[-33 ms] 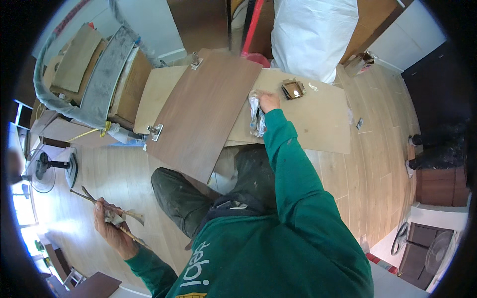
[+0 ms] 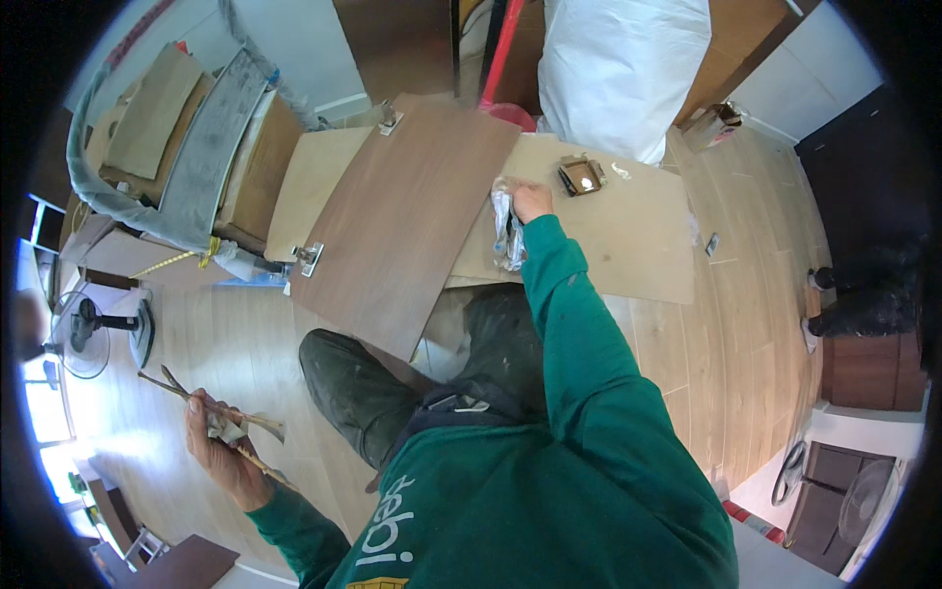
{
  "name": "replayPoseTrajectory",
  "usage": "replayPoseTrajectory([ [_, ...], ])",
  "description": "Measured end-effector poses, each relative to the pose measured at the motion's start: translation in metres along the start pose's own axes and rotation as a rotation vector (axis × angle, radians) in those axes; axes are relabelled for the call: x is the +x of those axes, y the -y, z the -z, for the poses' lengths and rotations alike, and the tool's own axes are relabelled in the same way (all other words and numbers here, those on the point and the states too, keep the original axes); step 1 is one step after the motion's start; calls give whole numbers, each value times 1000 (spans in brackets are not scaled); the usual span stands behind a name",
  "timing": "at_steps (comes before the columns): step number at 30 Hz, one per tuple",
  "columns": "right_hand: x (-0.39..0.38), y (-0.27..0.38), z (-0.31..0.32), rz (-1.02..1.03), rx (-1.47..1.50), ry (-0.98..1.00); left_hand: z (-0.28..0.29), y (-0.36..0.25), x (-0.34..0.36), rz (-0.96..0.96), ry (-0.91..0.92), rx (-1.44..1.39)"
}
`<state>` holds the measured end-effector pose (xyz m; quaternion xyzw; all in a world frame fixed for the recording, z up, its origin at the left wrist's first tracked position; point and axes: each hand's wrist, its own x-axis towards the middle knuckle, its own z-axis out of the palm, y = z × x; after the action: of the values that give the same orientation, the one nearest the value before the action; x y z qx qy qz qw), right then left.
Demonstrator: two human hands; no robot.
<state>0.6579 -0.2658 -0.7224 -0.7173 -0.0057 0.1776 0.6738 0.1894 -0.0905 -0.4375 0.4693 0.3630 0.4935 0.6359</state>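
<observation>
My left hand [image 2: 218, 442], out at the lower left above the floor, is closed round thin, brush-like sticks [image 2: 169, 385] and a crumpled whitish scrap [image 2: 224, 426]. One stick has a flared end; their exact kind is unclear. My right hand [image 2: 533, 202] reaches forward, its fingers closed at the top of a crumpled grey-white rag [image 2: 507, 234]. The rag lies beside the right edge of a brown wooden cabinet door [image 2: 422, 206], which carries metal hinges [image 2: 308, 259] along its left edge. Beneath the door is a beige board [image 2: 628, 236].
A small open cardboard box [image 2: 581, 177] sits on the board, right of my right hand. Farther back stand a large white sack [image 2: 623, 79] and a red pole [image 2: 502, 54]. Plastic-wrapped panels [image 2: 201, 147] lean at left. A fan [image 2: 98, 324] stands left; another person's legs [image 2: 863, 294] show at right.
</observation>
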Motion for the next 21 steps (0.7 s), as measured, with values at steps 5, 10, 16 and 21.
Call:
replayPoseTrajectory([
  [5, -37, 10, -2, -34, 56, 176, 2, 3, 1, -19, -23, 28],
  [10, -93, 22, -12, -125, 169, 210, -1, 8, 6, -29, 20, 22],
  [16, -172, 40, -17, -321, 141, 406, 2, 12, 12, -19, -1, 43],
  [21, -171, 75, 25, -192, 383, 434, 15, 11, 13, 14, 68, -27],
])
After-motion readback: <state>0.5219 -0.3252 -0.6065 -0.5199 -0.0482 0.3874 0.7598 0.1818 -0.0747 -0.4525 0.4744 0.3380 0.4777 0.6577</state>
